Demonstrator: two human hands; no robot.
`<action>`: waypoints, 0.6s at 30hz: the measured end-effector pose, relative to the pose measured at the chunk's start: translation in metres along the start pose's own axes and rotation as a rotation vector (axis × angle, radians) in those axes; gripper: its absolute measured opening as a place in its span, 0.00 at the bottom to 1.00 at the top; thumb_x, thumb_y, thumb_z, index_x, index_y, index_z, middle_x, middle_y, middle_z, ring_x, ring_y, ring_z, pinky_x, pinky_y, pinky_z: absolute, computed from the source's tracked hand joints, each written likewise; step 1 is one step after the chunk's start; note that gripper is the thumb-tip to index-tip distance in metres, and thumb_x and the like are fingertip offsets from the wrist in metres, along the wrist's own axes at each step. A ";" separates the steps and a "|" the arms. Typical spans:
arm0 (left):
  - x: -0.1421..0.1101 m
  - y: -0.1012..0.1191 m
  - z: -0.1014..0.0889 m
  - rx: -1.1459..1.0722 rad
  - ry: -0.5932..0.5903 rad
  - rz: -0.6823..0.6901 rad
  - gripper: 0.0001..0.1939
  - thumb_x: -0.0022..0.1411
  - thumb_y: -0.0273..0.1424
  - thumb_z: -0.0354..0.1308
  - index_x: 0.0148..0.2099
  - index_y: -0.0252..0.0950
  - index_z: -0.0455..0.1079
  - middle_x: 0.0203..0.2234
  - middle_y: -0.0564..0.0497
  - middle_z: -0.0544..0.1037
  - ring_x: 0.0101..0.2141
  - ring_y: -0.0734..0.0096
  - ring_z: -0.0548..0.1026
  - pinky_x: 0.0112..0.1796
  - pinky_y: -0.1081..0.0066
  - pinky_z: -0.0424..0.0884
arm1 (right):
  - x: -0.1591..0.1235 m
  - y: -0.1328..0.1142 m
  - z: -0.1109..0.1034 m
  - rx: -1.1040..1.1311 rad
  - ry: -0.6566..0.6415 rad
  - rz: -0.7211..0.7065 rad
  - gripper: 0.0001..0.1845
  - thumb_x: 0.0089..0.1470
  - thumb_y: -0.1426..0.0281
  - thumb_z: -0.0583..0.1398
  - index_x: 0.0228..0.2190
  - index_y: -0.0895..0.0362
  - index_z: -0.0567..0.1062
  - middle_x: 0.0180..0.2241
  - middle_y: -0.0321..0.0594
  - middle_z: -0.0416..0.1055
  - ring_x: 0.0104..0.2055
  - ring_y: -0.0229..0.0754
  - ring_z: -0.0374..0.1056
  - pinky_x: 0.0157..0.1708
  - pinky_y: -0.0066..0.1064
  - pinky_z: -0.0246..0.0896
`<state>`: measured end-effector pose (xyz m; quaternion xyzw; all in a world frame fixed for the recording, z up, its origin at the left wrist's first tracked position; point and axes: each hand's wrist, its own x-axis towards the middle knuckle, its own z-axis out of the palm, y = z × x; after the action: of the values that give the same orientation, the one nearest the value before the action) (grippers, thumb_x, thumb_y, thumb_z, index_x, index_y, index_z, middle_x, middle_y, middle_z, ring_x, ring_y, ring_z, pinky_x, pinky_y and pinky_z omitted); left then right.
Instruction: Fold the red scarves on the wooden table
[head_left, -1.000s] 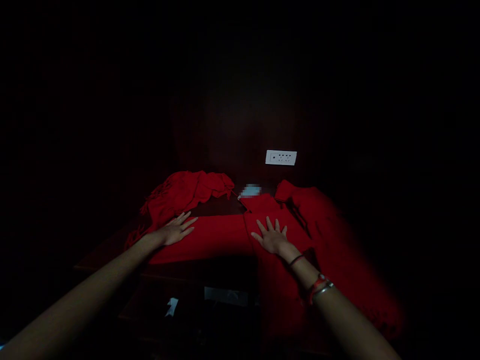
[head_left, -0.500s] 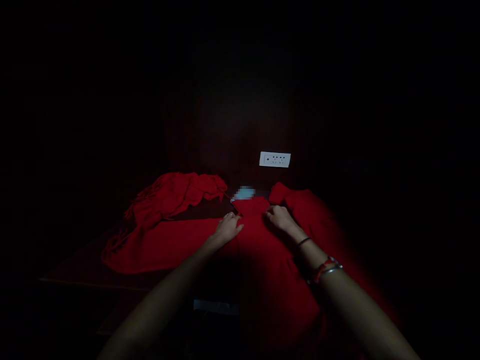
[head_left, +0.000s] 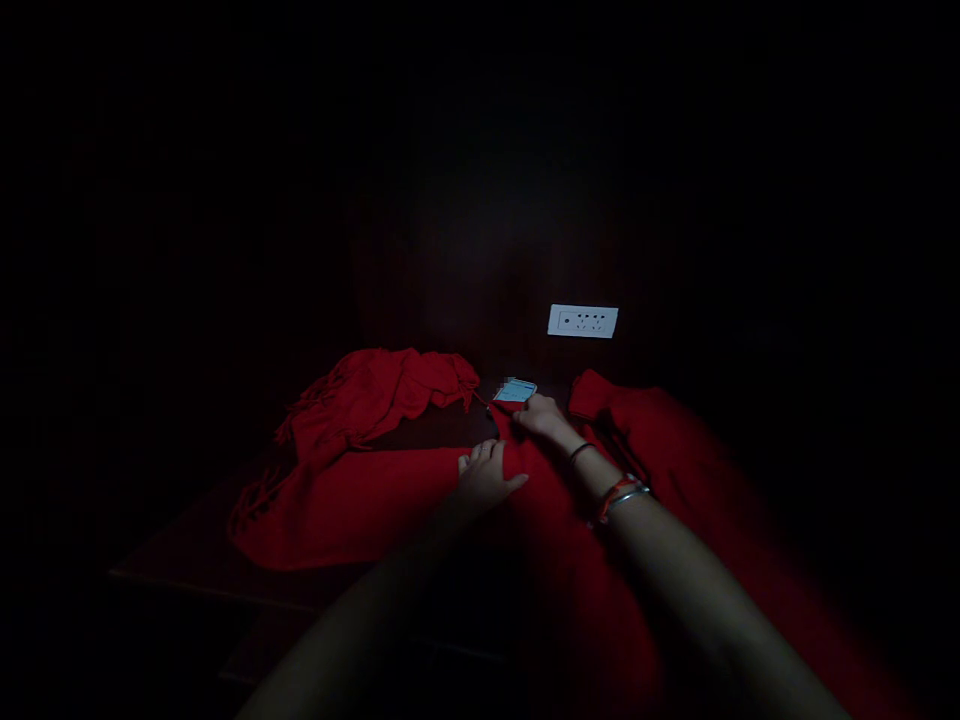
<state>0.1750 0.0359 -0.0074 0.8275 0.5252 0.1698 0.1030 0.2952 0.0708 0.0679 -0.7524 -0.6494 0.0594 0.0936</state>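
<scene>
A long red cloth with tassels [head_left: 352, 500] lies spread over a dark wooden table [head_left: 180, 580] in a very dim room. My left hand [head_left: 486, 478] rests on the cloth near its middle, fingers bent over a fold edge. Farther back, my right hand [head_left: 541, 415] pinches the top corner of the cloth, right beside a small pale blue-white card [head_left: 516, 391]. My right wrist carries a red band and a metal bangle. Whether the left hand truly grips the fabric is hard to see.
A white wall socket plate [head_left: 583, 321] is on the dark wall behind the table. The cloth bunches in a heap at the back left [head_left: 375, 390] and drapes off the table to the right [head_left: 675, 450]. Everything else is in darkness.
Both hands left their flat, spread positions and came together at the cloth's middle. The right hand then reached farther back to the corner by the card, while the left drew slightly nearer.
</scene>
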 end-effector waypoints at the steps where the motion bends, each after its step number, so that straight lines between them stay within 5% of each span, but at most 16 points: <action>1: 0.000 0.001 0.001 -0.008 -0.023 0.009 0.35 0.50 0.49 0.46 0.56 0.35 0.49 0.53 0.43 0.56 0.52 0.56 0.52 0.47 0.56 0.51 | 0.002 0.001 -0.002 0.045 0.028 0.017 0.20 0.49 0.63 0.49 0.39 0.62 0.71 0.38 0.49 0.69 0.37 0.43 0.66 0.30 0.26 0.59; 7: 0.005 -0.003 -0.006 -0.139 -0.066 -0.020 0.41 0.43 0.51 0.52 0.56 0.34 0.49 0.52 0.41 0.57 0.52 0.56 0.54 0.47 0.60 0.53 | 0.001 0.003 0.019 0.170 -0.156 -0.171 0.14 0.48 0.74 0.50 0.32 0.64 0.74 0.32 0.44 0.72 0.35 0.37 0.67 0.33 0.22 0.58; 11: 0.011 -0.014 -0.013 -0.253 -0.080 -0.095 0.35 0.46 0.47 0.53 0.53 0.34 0.53 0.49 0.42 0.62 0.49 0.59 0.60 0.45 0.66 0.58 | -0.006 0.027 0.025 0.259 -0.210 -0.279 0.22 0.47 0.82 0.46 0.40 0.61 0.70 0.39 0.38 0.70 0.39 0.32 0.65 0.38 0.20 0.56; 18: 0.029 -0.015 -0.008 -0.135 0.087 -0.013 0.18 0.56 0.32 0.45 0.49 0.35 0.61 0.43 0.44 0.68 0.45 0.65 0.64 0.44 0.69 0.59 | -0.062 0.064 0.019 0.031 -0.066 -0.402 0.25 0.53 0.61 0.45 0.50 0.58 0.60 0.51 0.43 0.57 0.53 0.40 0.51 0.51 0.32 0.43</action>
<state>0.1707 0.0685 -0.0003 0.8070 0.5220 0.2400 0.1364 0.3433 0.0017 0.0337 -0.6035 -0.7883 0.0740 0.0938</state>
